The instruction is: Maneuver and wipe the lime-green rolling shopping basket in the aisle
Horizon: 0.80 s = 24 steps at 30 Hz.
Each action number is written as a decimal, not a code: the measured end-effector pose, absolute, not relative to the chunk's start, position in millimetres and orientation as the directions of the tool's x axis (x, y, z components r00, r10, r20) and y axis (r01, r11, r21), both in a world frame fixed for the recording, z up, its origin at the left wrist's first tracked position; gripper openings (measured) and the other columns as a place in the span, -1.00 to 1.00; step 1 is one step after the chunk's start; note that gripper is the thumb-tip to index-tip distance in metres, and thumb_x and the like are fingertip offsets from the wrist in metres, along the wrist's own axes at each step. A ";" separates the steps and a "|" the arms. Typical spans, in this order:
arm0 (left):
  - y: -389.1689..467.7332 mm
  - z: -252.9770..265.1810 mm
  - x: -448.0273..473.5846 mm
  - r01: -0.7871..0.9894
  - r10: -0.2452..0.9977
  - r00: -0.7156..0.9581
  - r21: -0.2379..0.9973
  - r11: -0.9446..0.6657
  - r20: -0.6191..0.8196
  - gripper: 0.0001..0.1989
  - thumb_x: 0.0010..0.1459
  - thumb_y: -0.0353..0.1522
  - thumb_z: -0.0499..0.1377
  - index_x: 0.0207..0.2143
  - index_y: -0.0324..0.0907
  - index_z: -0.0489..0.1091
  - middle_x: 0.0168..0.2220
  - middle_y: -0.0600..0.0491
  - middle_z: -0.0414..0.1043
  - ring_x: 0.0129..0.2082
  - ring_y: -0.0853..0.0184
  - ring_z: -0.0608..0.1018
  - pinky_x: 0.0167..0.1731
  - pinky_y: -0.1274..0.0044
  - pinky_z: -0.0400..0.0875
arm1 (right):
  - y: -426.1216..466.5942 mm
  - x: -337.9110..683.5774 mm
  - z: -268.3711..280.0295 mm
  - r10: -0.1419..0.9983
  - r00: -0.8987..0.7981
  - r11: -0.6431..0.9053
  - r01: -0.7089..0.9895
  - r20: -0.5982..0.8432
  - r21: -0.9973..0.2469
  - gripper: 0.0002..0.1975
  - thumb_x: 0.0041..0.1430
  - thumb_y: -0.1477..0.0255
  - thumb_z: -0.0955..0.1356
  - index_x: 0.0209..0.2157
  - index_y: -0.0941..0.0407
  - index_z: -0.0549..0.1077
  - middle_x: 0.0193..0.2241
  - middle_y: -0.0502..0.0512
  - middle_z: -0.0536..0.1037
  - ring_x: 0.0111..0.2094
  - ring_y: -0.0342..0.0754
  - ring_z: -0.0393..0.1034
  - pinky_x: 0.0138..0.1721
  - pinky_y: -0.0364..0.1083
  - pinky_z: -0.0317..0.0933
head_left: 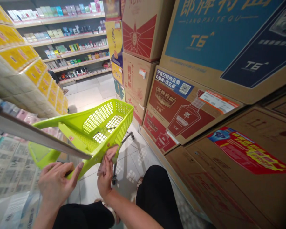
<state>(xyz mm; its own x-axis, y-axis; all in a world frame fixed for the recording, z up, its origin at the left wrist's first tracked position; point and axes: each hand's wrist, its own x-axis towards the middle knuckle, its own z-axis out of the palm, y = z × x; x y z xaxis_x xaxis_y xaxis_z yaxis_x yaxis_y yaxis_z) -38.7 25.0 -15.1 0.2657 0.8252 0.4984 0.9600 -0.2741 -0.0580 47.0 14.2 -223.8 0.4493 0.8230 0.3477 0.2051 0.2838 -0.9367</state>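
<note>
A bright green plastic shopping cart (92,128) stands in the aisle before me, its basket perforated and bare inside. My left hand (58,181) is closed around the rim at the cart's near end, thumb on top. Against the outer right side of the basket, my right hand (106,173) presses a crumpled pinkish cloth (111,152), its fingers bunched on it. A grey metal bar (38,132) slants across the cart's near end, its tip by the rim close to my left hand.
Stacked cardboard liquor cartons (195,114) wall the right side closely. Yellow-and-white packs (26,60) pile up on the left, with more wrapped packs (14,171) below. Shelves of small goods (71,36) stand at the back. Tiled floor (85,89) runs toward them.
</note>
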 end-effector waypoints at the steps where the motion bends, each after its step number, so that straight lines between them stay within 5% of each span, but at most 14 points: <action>1: 25.4 -14.8 -38.3 0.957 0.822 0.273 -0.057 -0.284 0.500 -0.57 0.19 -0.19 0.09 -0.71 -0.12 0.24 -0.71 0.17 0.27 -0.57 0.36 0.40 -0.26 0.46 0.21 | 10.0 45.5 -209.6 0.827 0.416 0.324 0.199 0.379 -0.925 -0.35 0.10 0.61 0.13 0.26 0.09 0.15 0.19 0.22 0.29 0.25 0.05 0.13 0.20 0.13 0.15; 7: 21.1 -14.6 -37.0 0.949 0.819 0.295 -0.050 -0.312 0.493 -0.62 0.15 -0.27 0.13 -0.71 -0.13 0.22 -0.70 0.19 0.30 -0.58 0.38 0.40 -0.25 0.45 0.22 | 41.6 78.2 -165.3 0.766 0.371 0.455 0.266 0.526 -0.850 -0.34 0.05 0.64 0.16 0.22 0.09 0.24 0.18 0.18 0.31 0.29 0.07 0.03 0.25 0.18 0.04; 13: 10.1 -17.3 -38.5 0.951 0.824 0.289 -0.043 -0.307 0.488 -0.66 0.12 -0.28 0.15 -0.69 -0.11 0.23 -0.68 0.18 0.33 -0.55 0.37 0.43 -0.21 0.44 0.22 | 83.5 116.6 -139.8 0.823 0.432 0.315 0.193 0.369 -0.929 -0.47 -0.01 0.65 0.15 -0.03 0.10 0.46 0.01 0.14 0.46 0.16 -0.02 0.21 0.24 0.10 0.04; 17: 2.4 -17.1 -42.9 0.953 0.826 0.282 -0.041 -0.301 0.487 -0.66 0.11 -0.29 0.15 -0.69 -0.11 0.23 -0.68 0.18 0.34 -0.54 0.36 0.42 -0.22 0.45 0.23 | 63.6 114.6 -130.9 0.823 0.325 0.428 0.183 0.466 -0.885 -0.53 -0.03 0.66 0.17 -0.14 0.07 0.50 0.00 0.10 0.45 0.16 -0.04 0.21 0.22 0.04 0.08; 20: -1.6 -16.2 -46.5 0.950 0.817 0.287 -0.041 -0.309 0.501 -0.67 0.12 -0.28 0.14 -0.69 -0.11 0.25 -0.68 0.18 0.34 -0.54 0.36 0.43 -0.20 0.44 0.22 | 49.8 112.0 -134.5 0.837 0.280 0.452 0.134 0.471 -0.882 -0.53 -0.03 0.65 0.18 -0.12 0.07 0.50 -0.03 0.10 0.46 0.14 -0.04 0.23 0.19 0.02 0.12; 24: -4.6 -16.0 -48.7 0.950 0.824 0.287 -0.037 -0.309 0.489 -0.66 0.12 -0.28 0.14 -0.70 -0.11 0.25 -0.69 0.19 0.34 -0.55 0.37 0.43 -0.19 0.44 0.22 | 32.1 92.0 -148.8 0.827 0.442 0.330 0.116 0.346 -0.937 -0.46 0.05 0.63 0.17 0.06 0.07 0.40 0.01 0.16 0.40 0.13 -0.01 0.21 0.20 0.10 0.10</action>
<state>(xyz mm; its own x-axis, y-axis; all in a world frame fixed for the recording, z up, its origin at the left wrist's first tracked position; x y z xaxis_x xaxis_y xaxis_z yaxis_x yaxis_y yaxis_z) -48.7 -4.6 -16.0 0.2874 0.8238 0.4886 0.9502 -0.3095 -0.0371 92.0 32.1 -148.8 0.4424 0.8273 0.3462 0.1156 0.3303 -0.9368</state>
